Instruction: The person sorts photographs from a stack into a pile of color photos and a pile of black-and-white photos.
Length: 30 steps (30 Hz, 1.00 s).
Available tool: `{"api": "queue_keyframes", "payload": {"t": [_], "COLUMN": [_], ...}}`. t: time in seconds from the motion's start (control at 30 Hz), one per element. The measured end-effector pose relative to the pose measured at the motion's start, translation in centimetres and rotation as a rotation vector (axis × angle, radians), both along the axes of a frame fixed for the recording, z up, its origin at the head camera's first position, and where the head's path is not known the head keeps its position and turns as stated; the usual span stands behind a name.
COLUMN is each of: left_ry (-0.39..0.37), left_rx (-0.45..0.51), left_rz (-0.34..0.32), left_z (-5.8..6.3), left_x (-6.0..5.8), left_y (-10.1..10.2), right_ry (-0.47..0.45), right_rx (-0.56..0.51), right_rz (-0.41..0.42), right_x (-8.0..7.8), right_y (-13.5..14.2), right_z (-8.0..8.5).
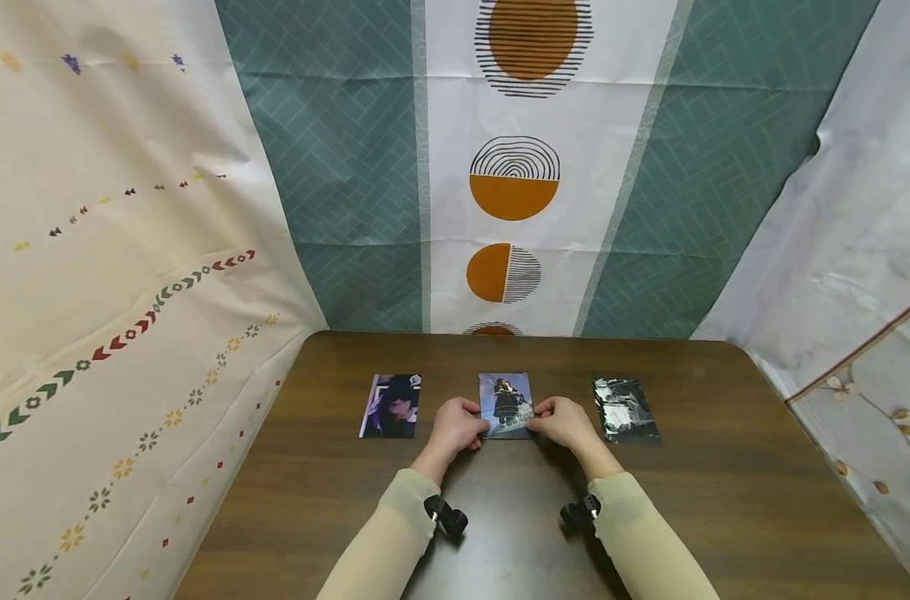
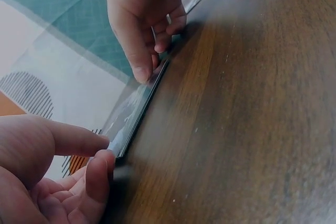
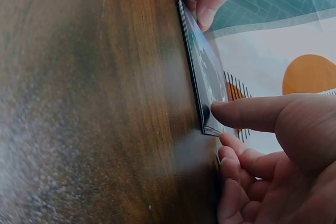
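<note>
A small stack of photo prints (image 1: 506,402) lies at the middle of the far part of the table, its top picture showing a figure in dark clothes against blue. My left hand (image 1: 455,427) pinches its left edge, the thumb on the picture's lower corner. On the opposite edge, my right hand (image 1: 569,423) pinches it the same way. Seen low from the right wrist, the stack (image 3: 202,72) shows thin dark layered edges close over the wood, with the right thumb (image 3: 241,114) on its face. The fingers beneath the edges are partly hidden.
To the left lies a photo (image 1: 392,408) of a dark-haired person in purple tones. A glossy black-and-white photo (image 1: 626,411) lies to the right. The brown wooden table (image 1: 320,500) ends at a patterned curtain (image 1: 357,208), with pale cloth hanging at both sides.
</note>
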State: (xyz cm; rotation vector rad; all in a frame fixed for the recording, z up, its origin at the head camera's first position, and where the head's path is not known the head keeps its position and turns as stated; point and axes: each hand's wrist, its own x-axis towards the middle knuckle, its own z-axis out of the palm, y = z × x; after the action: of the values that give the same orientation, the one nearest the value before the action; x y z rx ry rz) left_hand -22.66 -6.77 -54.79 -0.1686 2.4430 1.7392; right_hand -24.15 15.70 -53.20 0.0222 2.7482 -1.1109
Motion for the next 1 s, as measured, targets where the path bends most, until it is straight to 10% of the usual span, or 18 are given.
{"api": "queue_keyframes", "payload": {"t": [1.0], "left_ry": [0.001], "left_rx": [0.151], "left_rz": [0.025], "left_z": [0.04], "left_x": [0.67], "left_y": [-0.48], "right_ry": [-0.062], "right_rx": [-0.265], "right_rz": [-0.025], "right_x": [0.32], "right_y": [0.26], "right_z": [-0.19]}}
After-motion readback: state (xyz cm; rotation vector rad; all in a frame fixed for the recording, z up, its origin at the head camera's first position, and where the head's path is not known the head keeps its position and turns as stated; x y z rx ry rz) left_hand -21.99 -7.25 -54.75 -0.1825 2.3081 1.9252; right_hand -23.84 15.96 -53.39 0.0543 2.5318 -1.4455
